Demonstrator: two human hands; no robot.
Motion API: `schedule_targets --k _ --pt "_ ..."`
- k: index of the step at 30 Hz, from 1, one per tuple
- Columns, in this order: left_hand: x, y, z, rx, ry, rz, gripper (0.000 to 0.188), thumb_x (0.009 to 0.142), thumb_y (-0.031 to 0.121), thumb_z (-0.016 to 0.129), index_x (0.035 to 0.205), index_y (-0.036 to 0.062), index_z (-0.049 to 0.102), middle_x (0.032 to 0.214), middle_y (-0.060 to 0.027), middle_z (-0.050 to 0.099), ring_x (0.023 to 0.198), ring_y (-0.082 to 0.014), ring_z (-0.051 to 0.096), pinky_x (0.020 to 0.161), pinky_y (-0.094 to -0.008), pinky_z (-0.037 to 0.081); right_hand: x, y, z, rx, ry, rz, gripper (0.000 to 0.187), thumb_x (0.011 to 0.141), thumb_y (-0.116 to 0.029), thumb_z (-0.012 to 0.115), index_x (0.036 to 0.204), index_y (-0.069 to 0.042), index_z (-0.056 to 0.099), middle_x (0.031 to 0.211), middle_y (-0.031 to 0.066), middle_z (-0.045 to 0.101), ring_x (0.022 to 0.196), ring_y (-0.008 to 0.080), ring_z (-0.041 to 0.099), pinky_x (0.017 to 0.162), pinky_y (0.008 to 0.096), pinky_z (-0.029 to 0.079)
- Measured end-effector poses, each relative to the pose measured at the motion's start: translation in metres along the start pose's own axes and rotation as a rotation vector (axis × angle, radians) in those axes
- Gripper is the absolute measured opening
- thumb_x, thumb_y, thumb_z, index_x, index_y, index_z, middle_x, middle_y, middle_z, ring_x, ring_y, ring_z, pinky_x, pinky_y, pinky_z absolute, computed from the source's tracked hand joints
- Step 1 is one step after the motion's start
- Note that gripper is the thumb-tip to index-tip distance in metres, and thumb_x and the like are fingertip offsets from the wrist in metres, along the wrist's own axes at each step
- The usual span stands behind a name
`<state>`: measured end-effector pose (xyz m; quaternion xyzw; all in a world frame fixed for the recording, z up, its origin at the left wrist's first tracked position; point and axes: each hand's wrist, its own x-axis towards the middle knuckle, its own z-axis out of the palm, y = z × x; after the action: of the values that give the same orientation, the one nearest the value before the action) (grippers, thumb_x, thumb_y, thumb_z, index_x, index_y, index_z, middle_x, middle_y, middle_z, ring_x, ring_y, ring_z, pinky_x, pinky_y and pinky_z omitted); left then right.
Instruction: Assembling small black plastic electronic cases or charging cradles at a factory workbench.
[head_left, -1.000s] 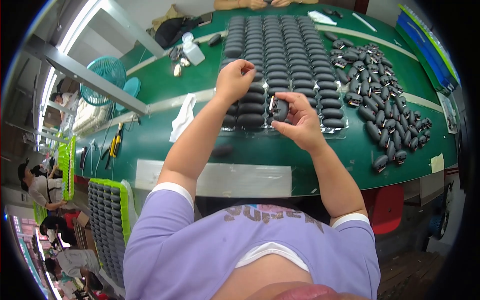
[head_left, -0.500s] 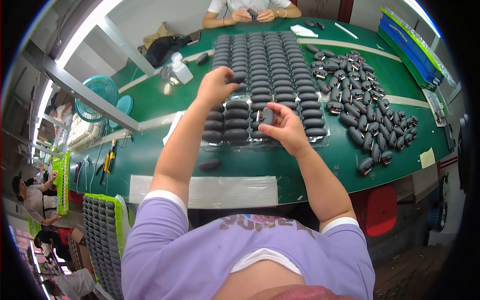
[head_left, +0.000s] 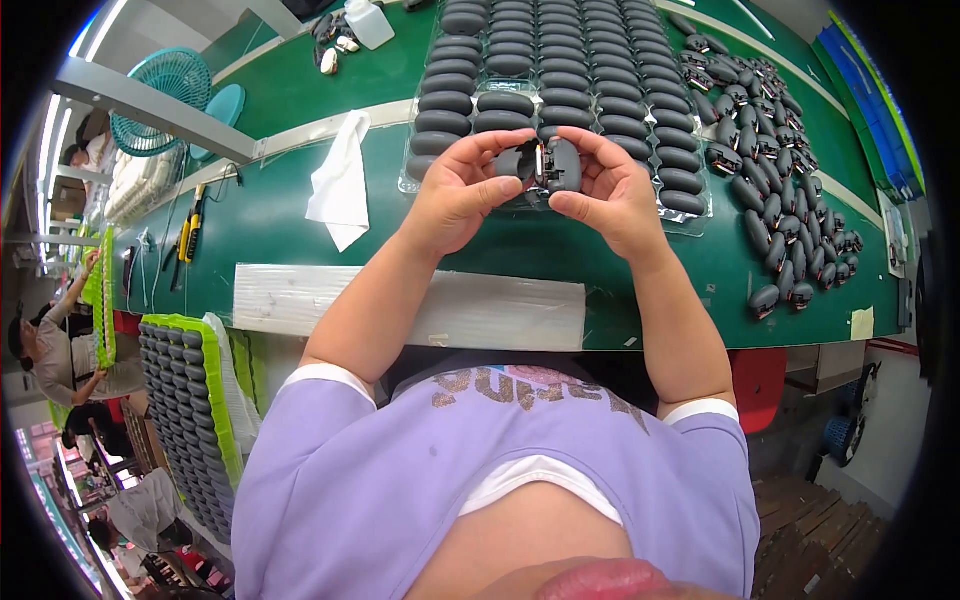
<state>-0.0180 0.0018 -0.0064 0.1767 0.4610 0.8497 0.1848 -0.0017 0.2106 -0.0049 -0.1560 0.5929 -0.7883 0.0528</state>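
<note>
My left hand (head_left: 450,200) pinches a dark grey rounded shell (head_left: 511,163) between thumb and fingers. Close beside it, my right hand (head_left: 618,195) grips a dark grey oval housing (head_left: 566,166) whose inner side shows small parts. The two pieces face each other over the near edge of a clear plastic tray (head_left: 684,226); whether they touch is hard to tell. Rows of dark grey oval shells (head_left: 622,96) fill most of that tray, and a few of its near slots are hidden behind my hands.
Right of the tray lies a loose heap of grey oval housings (head_left: 775,180) with exposed inner parts. On the left are a white cloth (head_left: 341,185), a white bottle (head_left: 370,22) and yellow-handled tools (head_left: 188,232). A whitish strip (head_left: 410,305) runs along the green table's (head_left: 270,225) near edge.
My left hand has come from the tray with a grey shell, toward my right hand. Both hands now meet in front. The view has shifted, so the table sits higher in the picture.
</note>
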Motion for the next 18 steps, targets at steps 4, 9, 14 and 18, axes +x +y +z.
schedule_targets --k 4,9,14,18 --pt "-0.004 0.000 0.000 0.186 -0.055 0.100 0.057 0.073 -0.006 0.074 0.125 0.0019 0.052 0.137 -0.0138 0.046 0.115 -0.0202 0.054 0.097 -0.0333 0.048 -0.001 0.000 0.002 0.017 -0.027 -0.006 0.071 0.069 -0.004 0.082 0.130 0.002 0.048 0.112 0.0093 0.058 0.101 0.0166 0.059 0.090 0.0306 0.050" --pt "-0.008 0.003 0.006 0.236 -0.029 0.072 0.073 0.071 -0.005 0.077 0.135 0.0029 0.044 0.137 -0.0094 0.043 0.119 -0.0213 0.052 0.100 -0.0345 0.046 -0.002 -0.003 0.003 -0.137 -0.079 -0.068 0.079 0.066 -0.008 0.084 0.133 0.002 0.045 0.123 0.0078 0.052 0.112 0.0174 0.053 0.099 0.0314 0.044" --pt "-0.009 -0.002 0.002 0.409 -0.057 0.196 0.073 0.069 0.000 0.080 0.134 0.0032 0.046 0.137 -0.0094 0.041 0.121 -0.0229 0.051 0.102 -0.0366 0.046 -0.001 -0.004 0.001 -0.201 -0.101 -0.098 0.080 0.065 -0.009 0.085 0.133 0.001 0.046 0.125 0.0063 0.049 0.113 0.0175 0.052 0.098 0.0305 0.044" --pt "-0.010 -0.001 0.003 0.493 -0.058 0.213 0.074 0.068 0.005 0.083 0.133 0.0034 0.047 0.135 -0.0096 0.041 0.122 -0.0240 0.050 0.103 -0.0386 0.046 -0.001 -0.007 0.002 -0.289 -0.108 -0.191 0.073 0.064 -0.004 0.084 0.129 -0.001 0.051 0.120 0.0061 0.050 0.106 0.0166 0.055 0.095 0.0318 0.048"
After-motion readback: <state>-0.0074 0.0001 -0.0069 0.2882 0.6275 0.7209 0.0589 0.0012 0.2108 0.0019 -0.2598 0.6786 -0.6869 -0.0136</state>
